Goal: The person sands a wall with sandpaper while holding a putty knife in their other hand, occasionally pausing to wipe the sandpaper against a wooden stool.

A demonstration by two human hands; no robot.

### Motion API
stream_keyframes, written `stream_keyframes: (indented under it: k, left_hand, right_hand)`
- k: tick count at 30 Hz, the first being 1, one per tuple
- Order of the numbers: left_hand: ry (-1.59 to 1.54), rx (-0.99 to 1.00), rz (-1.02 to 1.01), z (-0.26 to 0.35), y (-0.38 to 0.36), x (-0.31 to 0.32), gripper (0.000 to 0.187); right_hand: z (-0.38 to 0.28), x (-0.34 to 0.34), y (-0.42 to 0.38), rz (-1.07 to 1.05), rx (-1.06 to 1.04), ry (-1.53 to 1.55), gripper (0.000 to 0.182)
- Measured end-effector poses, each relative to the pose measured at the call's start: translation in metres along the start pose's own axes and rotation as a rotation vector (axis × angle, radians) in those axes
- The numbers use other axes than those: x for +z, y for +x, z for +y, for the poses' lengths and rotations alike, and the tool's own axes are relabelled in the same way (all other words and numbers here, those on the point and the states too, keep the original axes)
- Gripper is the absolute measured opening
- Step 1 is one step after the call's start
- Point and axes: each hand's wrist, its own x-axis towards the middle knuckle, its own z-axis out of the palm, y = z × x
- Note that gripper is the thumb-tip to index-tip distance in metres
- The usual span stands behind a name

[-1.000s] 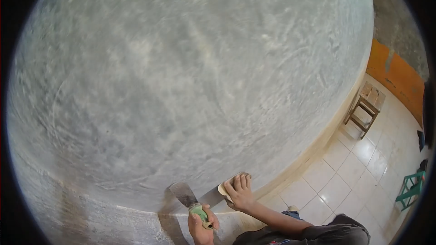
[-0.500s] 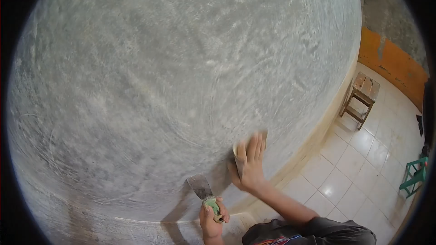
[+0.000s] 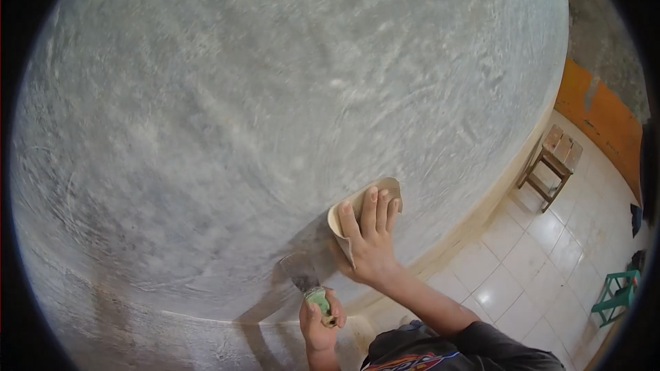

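Observation:
A grey, streaky wall (image 3: pixel 227 130) fills most of the view. My right hand (image 3: pixel 371 244) presses a bent tan sheet (image 3: pixel 361 200), which looks like sandpaper, against the wall's lower part, its fingers spread over the sheet. Below and to the left, my left hand (image 3: pixel 320 323) grips the green handle of a putty knife (image 3: pixel 316 297). The knife's dark metal blade points up and left, close to the wall; whether it touches is unclear.
A wooden stool (image 3: pixel 561 149) stands on the white tiled floor (image 3: pixel 509 247) at the right. Farther right is a green plastic stool (image 3: pixel 614 297). An orange band (image 3: pixel 598 117) runs along another wall. A ledge (image 3: pixel 206 330) lines the wall's bottom.
My right hand has moved up and slightly left on the wall with the sheet, which now shows more fully. My left hand still holds the knife. The view has shifted a little.

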Motion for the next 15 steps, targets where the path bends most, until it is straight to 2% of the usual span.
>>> stream_keyframes:
  k: [2, 4, 5, 9, 12, 15]
  left_hand:
    - [0.005, -0.003, -0.006, 0.008, 0.001, -0.003, 0.048]
    - [0.026, 0.019, -0.024, 0.009, 0.000, -0.002, 0.049]
    - [0.030, 0.019, -0.035, 0.011, 0.001, -0.005, 0.049]
    - [-0.026, -0.022, -0.066, 0.009, 0.001, -0.023, 0.056]
    - [-0.026, -0.030, -0.076, 0.008, 0.000, -0.029, 0.057]
    - [-0.036, -0.032, -0.083, 0.010, 0.001, -0.026, 0.058]
  right_hand:
    - [-0.001, 0.014, -0.017, 0.020, -0.005, -0.029, 0.059]
    - [0.004, 0.028, -0.075, -0.155, 0.012, 0.007, 0.057]
    - [0.006, 0.034, -0.089, -0.151, -0.006, 0.043, 0.056]
    - [-0.019, -0.012, -0.012, -0.007, 0.033, 0.023, 0.059]
    - [-0.020, 0.009, -0.020, 0.011, 0.019, -0.002, 0.062]
    - [-0.024, 0.019, -0.056, -0.073, 0.064, 0.020, 0.065]
